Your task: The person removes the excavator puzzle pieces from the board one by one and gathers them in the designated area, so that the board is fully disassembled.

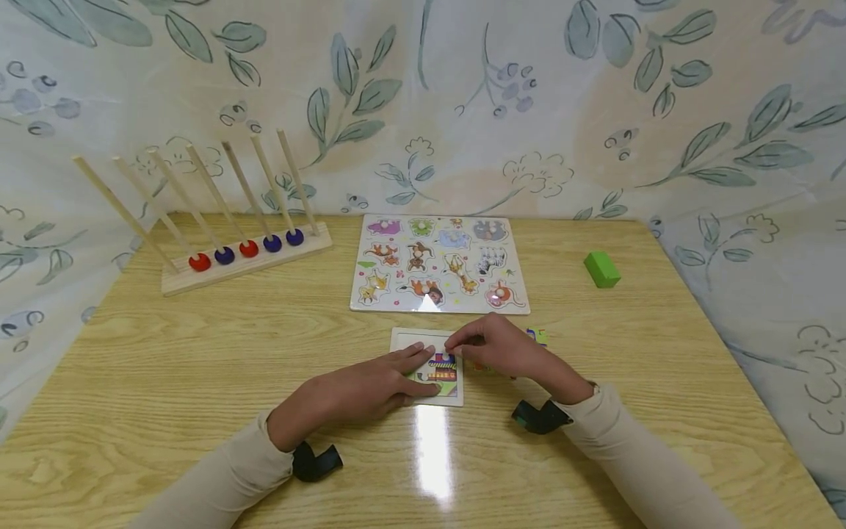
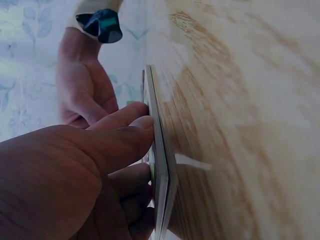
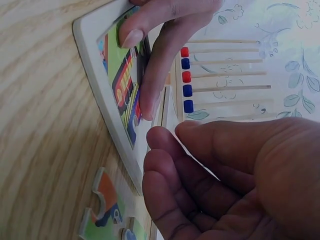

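Note:
A small white-framed jigsaw puzzle [image 1: 452, 399] with a colourful vehicle picture lies on the table, partly assembled. My left hand [image 1: 370, 386] rests on it from the left, fingers spread over the picture; in the left wrist view its thumb lies along the edge of the puzzle frame [image 2: 161, 170]. My right hand [image 1: 505, 349] is at the puzzle's upper right. In the right wrist view its thumb and bent fingers come close together, with a gap and nothing visible between them. Loose jigsaw pieces [image 3: 105, 200] lie right of the frame, partly hidden under the right hand in the head view.
Behind the puzzle lies an animal peg puzzle board [image 1: 439, 264]. A wooden stand [image 1: 264, 266] with upright rods and red and blue beads is at the back left. The green block [image 1: 601, 270] sits at the back right, before a leaf-patterned cloth [image 1: 456, 110].

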`<control>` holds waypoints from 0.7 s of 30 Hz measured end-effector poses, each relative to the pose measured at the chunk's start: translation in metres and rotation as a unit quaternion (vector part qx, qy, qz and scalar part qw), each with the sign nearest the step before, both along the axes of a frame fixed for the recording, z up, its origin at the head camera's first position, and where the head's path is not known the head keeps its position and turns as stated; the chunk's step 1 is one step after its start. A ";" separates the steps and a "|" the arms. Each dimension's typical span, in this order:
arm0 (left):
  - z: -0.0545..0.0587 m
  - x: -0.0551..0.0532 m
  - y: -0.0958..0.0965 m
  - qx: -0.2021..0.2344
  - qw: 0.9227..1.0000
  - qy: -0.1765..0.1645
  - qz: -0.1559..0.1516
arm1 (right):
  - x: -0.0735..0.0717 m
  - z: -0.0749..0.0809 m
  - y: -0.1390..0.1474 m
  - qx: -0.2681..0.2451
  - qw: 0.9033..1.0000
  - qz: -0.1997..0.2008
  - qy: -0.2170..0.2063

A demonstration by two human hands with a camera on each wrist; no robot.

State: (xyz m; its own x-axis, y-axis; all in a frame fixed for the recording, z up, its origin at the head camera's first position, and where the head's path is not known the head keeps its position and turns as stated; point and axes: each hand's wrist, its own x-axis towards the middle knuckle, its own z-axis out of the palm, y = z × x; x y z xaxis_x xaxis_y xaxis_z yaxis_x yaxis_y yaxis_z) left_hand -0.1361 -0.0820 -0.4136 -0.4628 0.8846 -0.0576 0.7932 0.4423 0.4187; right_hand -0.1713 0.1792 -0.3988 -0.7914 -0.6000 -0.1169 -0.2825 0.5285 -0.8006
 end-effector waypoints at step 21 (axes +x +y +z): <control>0.000 0.001 0.002 -0.022 1.000 -0.015 0.014 | -0.001 0.001 -0.012 0.004 1.000 0.006 0.015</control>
